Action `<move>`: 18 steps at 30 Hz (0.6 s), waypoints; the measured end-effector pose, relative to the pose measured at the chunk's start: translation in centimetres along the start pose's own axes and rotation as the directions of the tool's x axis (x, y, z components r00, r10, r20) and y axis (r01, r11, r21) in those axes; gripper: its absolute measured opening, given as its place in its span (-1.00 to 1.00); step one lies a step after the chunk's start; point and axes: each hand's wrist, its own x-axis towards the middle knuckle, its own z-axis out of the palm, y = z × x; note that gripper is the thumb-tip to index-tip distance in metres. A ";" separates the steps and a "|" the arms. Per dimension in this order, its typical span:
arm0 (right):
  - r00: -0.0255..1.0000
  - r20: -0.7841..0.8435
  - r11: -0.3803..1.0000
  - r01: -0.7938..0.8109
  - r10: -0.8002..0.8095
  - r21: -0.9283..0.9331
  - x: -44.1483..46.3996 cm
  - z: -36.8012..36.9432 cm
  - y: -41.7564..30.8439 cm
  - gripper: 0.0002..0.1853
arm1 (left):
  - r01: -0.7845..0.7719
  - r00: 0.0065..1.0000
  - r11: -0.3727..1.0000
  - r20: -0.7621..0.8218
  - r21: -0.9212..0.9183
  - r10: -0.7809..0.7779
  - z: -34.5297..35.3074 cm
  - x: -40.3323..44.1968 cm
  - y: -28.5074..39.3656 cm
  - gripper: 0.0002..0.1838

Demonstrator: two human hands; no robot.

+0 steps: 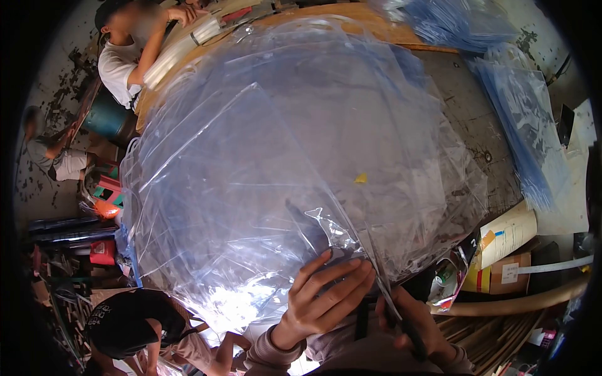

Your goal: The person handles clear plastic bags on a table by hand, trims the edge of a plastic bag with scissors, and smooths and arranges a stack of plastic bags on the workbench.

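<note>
Clear plastic sheets [282, 150] lie in a wide, layered pile over the table. My left hand [329, 291] rests at the pile's near edge, its fingers closed on the edge of the clear plastic. Just to its right, my right hand [417, 323] is wrapped round the dark handle of a long-bladed tool [390, 301]; whether it is scissors or a knife is hard to tell. The blade points up and left, along the plastic's edge beside my left fingertips. A small yellow piece [360, 178] shows on the pile.
Folded plastic stacks lie at the top right [451, 25] and right [520, 131]. A cardboard box [509, 274] and a paper roll [508, 232] are at the lower right. One person [122, 66] leans at the far left edge; another [141, 326] sits at the lower left.
</note>
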 end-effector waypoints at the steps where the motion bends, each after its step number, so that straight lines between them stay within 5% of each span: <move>1: 1.000 -0.015 1.000 0.009 -0.009 0.010 0.0 0.1 0.0 -0.10 | -0.007 1.000 1.000 -0.004 0.006 0.007 0.1 -0.1 -0.1 -0.82; 12: 1.000 -0.006 1.000 -0.007 0.006 -0.017 -0.1 -0.5 0.2 -0.14 | -0.001 1.000 1.000 -0.001 0.017 0.001 0.0 0.4 0.2 -0.80; 14: 0.997 0.063 0.998 0.031 -0.035 0.054 -0.2 -0.7 0.4 -0.38 | 0.007 1.000 1.000 -0.003 0.019 -0.007 0.0 0.4 0.2 -0.81; 18: 0.994 0.093 0.986 0.037 -0.052 0.161 0.0 -0.7 1.1 -0.36 | 0.001 1.000 1.000 0.011 -0.001 -0.001 -0.1 0.5 0.5 -0.81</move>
